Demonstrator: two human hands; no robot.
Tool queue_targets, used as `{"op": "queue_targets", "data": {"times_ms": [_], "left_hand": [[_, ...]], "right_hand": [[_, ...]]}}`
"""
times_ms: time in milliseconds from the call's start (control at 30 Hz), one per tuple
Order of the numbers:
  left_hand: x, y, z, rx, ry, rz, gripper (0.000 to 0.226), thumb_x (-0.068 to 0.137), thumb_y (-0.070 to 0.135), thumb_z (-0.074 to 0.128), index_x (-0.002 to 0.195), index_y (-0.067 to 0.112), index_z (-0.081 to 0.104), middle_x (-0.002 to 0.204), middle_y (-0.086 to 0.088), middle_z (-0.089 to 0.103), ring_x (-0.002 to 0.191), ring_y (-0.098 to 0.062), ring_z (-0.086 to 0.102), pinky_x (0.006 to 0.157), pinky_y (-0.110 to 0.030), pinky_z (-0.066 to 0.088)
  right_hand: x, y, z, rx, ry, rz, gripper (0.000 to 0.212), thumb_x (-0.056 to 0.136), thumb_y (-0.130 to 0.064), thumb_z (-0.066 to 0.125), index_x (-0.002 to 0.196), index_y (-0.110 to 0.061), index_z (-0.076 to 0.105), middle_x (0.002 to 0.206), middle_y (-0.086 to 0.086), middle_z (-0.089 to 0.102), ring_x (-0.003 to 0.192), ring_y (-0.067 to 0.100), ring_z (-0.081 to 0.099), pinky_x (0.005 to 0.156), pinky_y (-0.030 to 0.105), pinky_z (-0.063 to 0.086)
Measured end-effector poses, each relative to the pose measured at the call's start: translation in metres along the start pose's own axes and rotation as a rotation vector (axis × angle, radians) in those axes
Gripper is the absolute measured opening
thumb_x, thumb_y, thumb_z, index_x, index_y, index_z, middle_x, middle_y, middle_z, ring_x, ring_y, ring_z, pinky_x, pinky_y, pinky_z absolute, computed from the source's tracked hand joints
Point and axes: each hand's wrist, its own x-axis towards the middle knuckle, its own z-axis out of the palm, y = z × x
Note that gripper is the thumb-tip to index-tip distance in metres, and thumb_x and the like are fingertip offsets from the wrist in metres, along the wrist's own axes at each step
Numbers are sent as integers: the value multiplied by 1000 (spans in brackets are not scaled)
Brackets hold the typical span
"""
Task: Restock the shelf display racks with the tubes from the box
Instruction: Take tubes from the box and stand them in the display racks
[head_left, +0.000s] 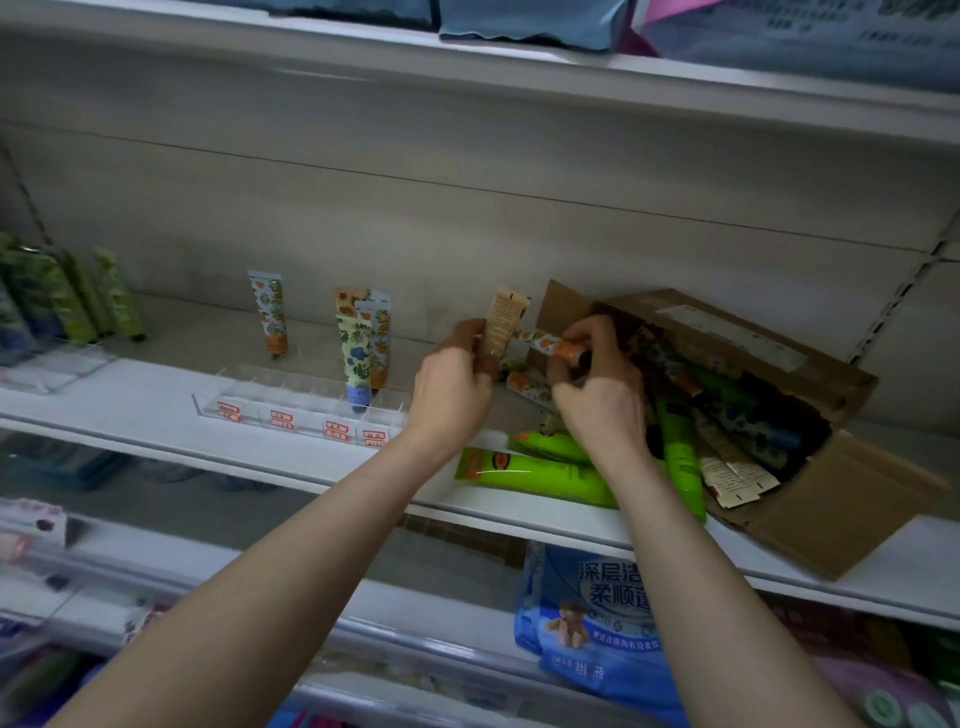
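At frame centre, the left hand (457, 387) pinches a beige tube (503, 322) upright, ready for the rack (291, 402). The right hand (597, 400) grips an orange tube (545, 344) at the box (841, 499) mouth, probably gathering a batch.

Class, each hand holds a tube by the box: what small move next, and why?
Probably stand the beige printed tube from the left hand in the clear plastic rack, whose slots look mostly empty; the right hand grips an orange-capped tube.
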Motion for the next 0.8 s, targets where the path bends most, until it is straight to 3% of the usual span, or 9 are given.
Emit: {"op": "queue_targets", "data": {"times_ms": [100,167,267,367,467,633,700,800], "left_hand": [[-7,5,-6,-35,34,-14,34,93,15,54,127,20,52,104,-7,71,94,-32,65,78,-43,53],[-13,7,-12,-64,61,-27,32,95,17,53,126,18,53,104,-5,70,95,-28,65,80,-44,53],[-24,7,-22,-125,78,-59,32,94,21,53,126,19,49,110,-1,66,95,-23,66,81,-46,55],[-36,6,-34,-197,95,-63,34,94,22,52,127,21,44,114,0,59,96,-20,64,82,-47,55],[-45,5,-50,-218,124,-68,30,97,16,45,127,18,40,106,-3,58,89,-18,58,79,-40,51],[-55,-8,-84,-291,236,-84,20,104,28,36,117,20,49,88,13,62,74,-7,57,68,-33,48],[-55,-17,-98,-332,263,-94,25,105,29,33,116,22,54,85,11,61,69,0,53,66,-25,43],[-53,-34,-122,-373,282,-125,28,105,27,35,122,25,56,86,7,61,76,-2,54,71,-27,44]], "right_hand": [[0,-9,-1,102,-25,10,19,84,-16,65,96,-19,51,84,-6,54,74,7,51,58,21,33],[-1,-13,1,220,-17,28,19,85,-17,70,88,-14,51,70,-7,50,63,-4,51,52,8,33],[-3,-16,7,308,-9,40,28,85,-26,72,77,-12,50,61,-8,45,55,1,46,49,10,32],[-4,-21,13,413,-41,81,24,86,-25,70,82,-15,49,66,-7,50,60,6,49,51,11,35],[-6,-34,19,520,-80,55,21,85,-26,71,82,-20,51,69,-1,57,62,17,57,57,26,44],[-13,-67,32,635,-178,29,25,80,-30,73,70,-22,52,63,-1,57,58,13,53,57,30,42],[-13,-81,40,721,-241,47,20,83,-24,70,76,-25,51,73,1,63,61,16,62,59,32,48],[-14,-110,52,804,-332,47,20,91,-9,61,92,-24,48,86,1,65,60,15,66,55,26,49]]}}
